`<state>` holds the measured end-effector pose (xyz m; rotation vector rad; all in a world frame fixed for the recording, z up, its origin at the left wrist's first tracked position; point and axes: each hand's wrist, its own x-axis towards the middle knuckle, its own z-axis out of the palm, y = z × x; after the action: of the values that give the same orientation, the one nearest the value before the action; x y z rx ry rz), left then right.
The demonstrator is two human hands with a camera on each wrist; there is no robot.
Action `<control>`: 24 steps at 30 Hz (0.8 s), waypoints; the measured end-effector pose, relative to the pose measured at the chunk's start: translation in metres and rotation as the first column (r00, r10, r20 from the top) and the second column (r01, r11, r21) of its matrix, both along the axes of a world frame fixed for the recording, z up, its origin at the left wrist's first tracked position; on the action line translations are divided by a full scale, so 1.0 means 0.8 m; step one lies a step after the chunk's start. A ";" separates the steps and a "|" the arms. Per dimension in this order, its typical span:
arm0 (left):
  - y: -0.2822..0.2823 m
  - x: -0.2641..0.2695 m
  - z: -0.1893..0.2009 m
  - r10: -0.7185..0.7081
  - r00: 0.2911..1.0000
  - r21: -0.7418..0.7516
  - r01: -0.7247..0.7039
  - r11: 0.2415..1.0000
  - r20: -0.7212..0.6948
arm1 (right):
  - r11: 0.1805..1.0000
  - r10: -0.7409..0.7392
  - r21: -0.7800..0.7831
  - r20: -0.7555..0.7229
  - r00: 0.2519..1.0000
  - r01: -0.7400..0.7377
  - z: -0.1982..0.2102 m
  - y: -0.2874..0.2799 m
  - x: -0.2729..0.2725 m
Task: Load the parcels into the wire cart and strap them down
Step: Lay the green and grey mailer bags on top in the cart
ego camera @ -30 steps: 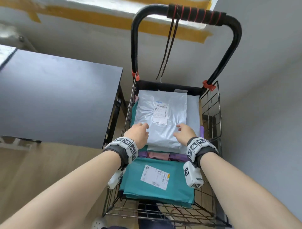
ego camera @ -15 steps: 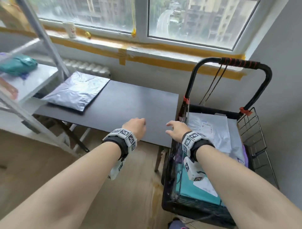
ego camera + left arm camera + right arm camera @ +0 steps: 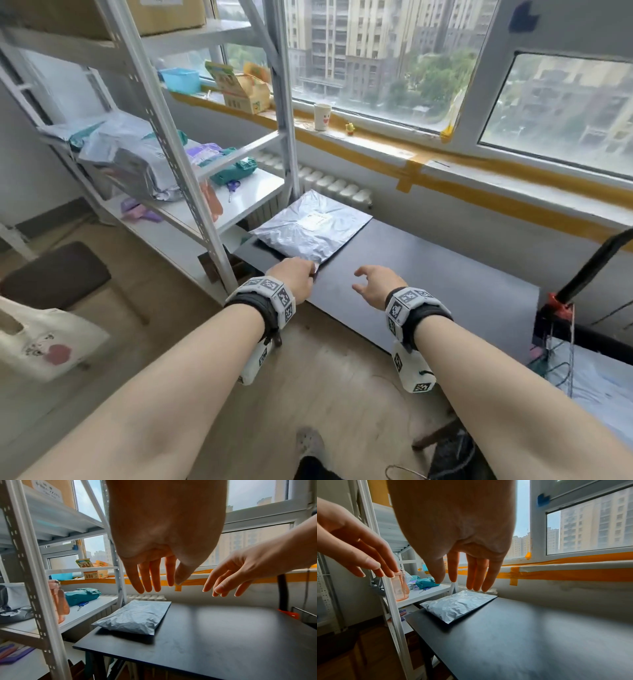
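- Whereas a second ago both hands lay on a grey parcel inside the wire cart (image 3: 561,346), the view has since swung left; by my reading that parcel is loaded and the next one is being fetched.
- Shelving rack (image 3: 191,161): white metal, left of the desk, carrying further bagged parcels.
- Desk (image 3: 428,274): black top, beneath the window; the cart stands at its right end, only a corner in view.
- Silver parcel (image 3: 310,230): flat on the desk's far left corner, label upward, not yet lifted.
- Left hand (image 3: 294,282): arm outstretched, palm down, above the parcel's near corner; fingers (image 3: 147,577) straight and loosely spread, holding nothing.
- Right hand (image 3: 375,284): beside it over bare desk, clear of the parcel; fingers (image 3: 477,574) extended, relaxed, empty.
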<state>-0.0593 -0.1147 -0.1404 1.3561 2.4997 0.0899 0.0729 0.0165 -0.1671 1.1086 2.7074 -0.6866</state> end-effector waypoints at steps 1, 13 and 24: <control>0.005 -0.021 -0.005 0.010 1.000 -0.003 -0.010 1.000 0.003 | 1.000 0.001 -0.005 -0.002 1.000 -0.001 -0.004 0.007 -0.020; 0.101 -0.267 -0.045 0.082 0.992 -0.050 -0.077 0.996 0.096 | 0.980 -0.130 -0.151 0.001 0.992 0.128 -0.056 0.119 -0.220; 0.195 -0.411 -0.130 0.088 0.963 -0.160 -0.048 0.986 0.254 | 0.772 -0.491 -0.409 0.103 0.865 0.487 -0.129 0.181 -0.298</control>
<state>-0.3880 0.0414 -0.2442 1.1185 2.2820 0.0840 -0.1651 0.1613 -0.2701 1.6872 2.0979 -1.2813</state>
